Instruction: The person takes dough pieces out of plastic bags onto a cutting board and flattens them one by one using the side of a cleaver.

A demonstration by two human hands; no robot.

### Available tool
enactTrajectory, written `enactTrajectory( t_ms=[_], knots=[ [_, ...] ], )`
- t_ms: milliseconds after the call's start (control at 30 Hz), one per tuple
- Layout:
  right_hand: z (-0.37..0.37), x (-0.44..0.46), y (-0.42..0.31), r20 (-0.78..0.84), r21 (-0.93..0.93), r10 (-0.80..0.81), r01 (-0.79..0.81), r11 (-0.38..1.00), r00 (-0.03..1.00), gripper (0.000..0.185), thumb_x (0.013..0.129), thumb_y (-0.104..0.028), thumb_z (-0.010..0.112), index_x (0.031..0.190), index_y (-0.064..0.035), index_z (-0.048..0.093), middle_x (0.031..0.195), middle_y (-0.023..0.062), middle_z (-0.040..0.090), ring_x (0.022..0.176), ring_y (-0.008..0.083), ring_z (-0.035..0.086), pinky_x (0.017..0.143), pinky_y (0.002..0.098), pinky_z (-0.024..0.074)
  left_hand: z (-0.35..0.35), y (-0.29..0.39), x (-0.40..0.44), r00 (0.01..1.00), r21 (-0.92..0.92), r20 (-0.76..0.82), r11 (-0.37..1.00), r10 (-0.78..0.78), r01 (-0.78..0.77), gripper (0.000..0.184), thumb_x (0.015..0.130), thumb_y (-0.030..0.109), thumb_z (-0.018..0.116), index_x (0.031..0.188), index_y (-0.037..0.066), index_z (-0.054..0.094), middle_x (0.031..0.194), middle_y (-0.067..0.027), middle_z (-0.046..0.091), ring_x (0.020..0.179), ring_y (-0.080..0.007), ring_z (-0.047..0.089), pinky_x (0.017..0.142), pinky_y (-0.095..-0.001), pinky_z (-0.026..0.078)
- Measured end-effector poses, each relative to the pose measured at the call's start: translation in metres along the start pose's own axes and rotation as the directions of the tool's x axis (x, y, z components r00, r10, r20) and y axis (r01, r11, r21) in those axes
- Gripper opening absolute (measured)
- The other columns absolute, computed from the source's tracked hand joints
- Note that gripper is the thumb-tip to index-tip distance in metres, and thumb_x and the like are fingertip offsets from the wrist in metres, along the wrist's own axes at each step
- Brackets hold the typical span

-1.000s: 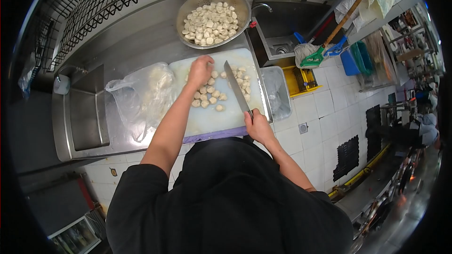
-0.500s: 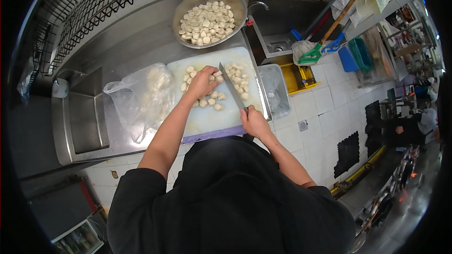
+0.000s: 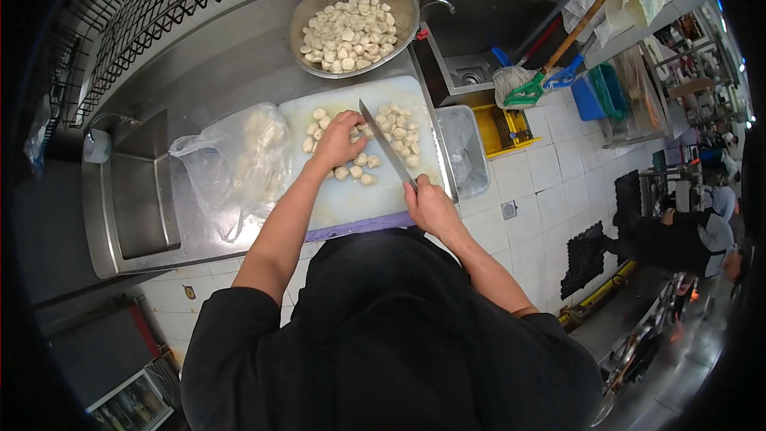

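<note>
At the cutting board [image 3: 339, 209], the right hand [image 3: 431, 206] grips a knife [image 3: 386, 143] whose slip could nick the left hand [image 3: 339, 141], curled among pale pieces [image 3: 367, 179], its hold unclear.

A steel counter [image 3: 259, 84] runs beneath the left grip [image 3: 339, 141], with a sink [image 3: 142, 183] well to its left. White floor tiles [image 3: 527, 235] spread rightward from the right grip [image 3: 435, 206]. A black wire rack [image 3: 167, 12] hangs beyond and left of both.
</note>
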State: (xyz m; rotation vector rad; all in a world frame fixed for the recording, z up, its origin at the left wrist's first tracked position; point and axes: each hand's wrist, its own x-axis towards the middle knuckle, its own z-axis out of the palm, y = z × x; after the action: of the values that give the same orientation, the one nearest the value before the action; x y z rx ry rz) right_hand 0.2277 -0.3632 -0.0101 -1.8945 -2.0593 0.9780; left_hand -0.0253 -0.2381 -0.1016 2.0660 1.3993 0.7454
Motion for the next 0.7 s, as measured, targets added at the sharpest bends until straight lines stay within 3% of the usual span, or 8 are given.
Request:
enactTrajectory(
  t_ms=[233,400,467,600,700],
  knots=[
    [0.017,0.019,0.004,0.04,-0.003,-0.015,0.015,1.0,0.999,0.037,0.108,-0.03,0.055,0.103,0.007,0.058,0.083,0.0334,0.071,0.082,0.0523,0.071,0.075,0.0603,0.0549,-0.001,0.001,0.001,0.998,-0.071,-0.001,0.996,-0.057,0.057,0.036,0.081,0.014,0.078,0.113,0.001,0.068,0.118,-0.014,0.069,0.115,-0.034,0.065,0.101,-0.0417,0.052],
    [0.043,0.07,0.003,-0.042,-0.011,-0.089,0.089,0.996,0.995,0.037,0.107,-0.03,0.055,0.104,0.0072,0.058,0.084,0.0331,0.071,0.081,0.0523,0.071,0.075,0.06,0.0553,0.001,-0.003,0.001,0.998,-0.068,-0.013,0.995,-0.068,0.067,0.035,0.082,0.013,0.078,0.113,0.001,0.069,0.118,-0.0139,0.069,0.114,-0.0342,0.066,0.1,-0.0416,0.053],
    [0.04,0.068,0.002,-0.06,-0.026,-0.068,0.067,0.997,0.996,0.038,0.107,-0.03,0.055,0.104,0.0074,0.058,0.084,0.0333,0.071,0.081,0.0524,0.071,0.074,0.06,0.0554,0.005,-0.002,0.003,0.997,-0.077,-0.074,0.997,-0.037,0.031,0.036,0.081,0.015,0.081,0.112,0.001,0.069,0.115,-0.0142,0.07,0.107,-0.0338,0.069,0.095,-0.0407,0.055],
    [0.029,0.059,0.008,-0.087,-0.006,-0.014,0.014,1.0,0.996,0.039,0.107,-0.031,0.054,0.104,0.0078,0.058,0.084,0.0343,0.071,0.079,0.0529,0.07,0.073,0.0603,0.0554,0.018,0.004,0.011,0.995,0.0,-0.105,1.0,-0.001,0.001,0.038,0.081,0.016,0.081,0.114,0.001,0.068,0.116,-0.0151,0.07,0.111,-0.0344,0.068,0.099,-0.0418,0.054],
    [0.023,0.049,0.013,-0.069,0.028,-0.016,0.018,0.999,0.997,0.04,0.107,-0.03,0.054,0.105,0.0093,0.058,0.084,0.0355,0.07,0.079,0.0536,0.07,0.073,0.0607,0.0544,0.017,0.009,0.013,0.996,-0.005,-0.045,0.997,-0.076,0.075,0.042,0.082,0.017,0.081,0.119,0.001,0.068,0.121,-0.0149,0.07,0.117,-0.0347,0.066,0.104,-0.0423,0.052]
  ],
)
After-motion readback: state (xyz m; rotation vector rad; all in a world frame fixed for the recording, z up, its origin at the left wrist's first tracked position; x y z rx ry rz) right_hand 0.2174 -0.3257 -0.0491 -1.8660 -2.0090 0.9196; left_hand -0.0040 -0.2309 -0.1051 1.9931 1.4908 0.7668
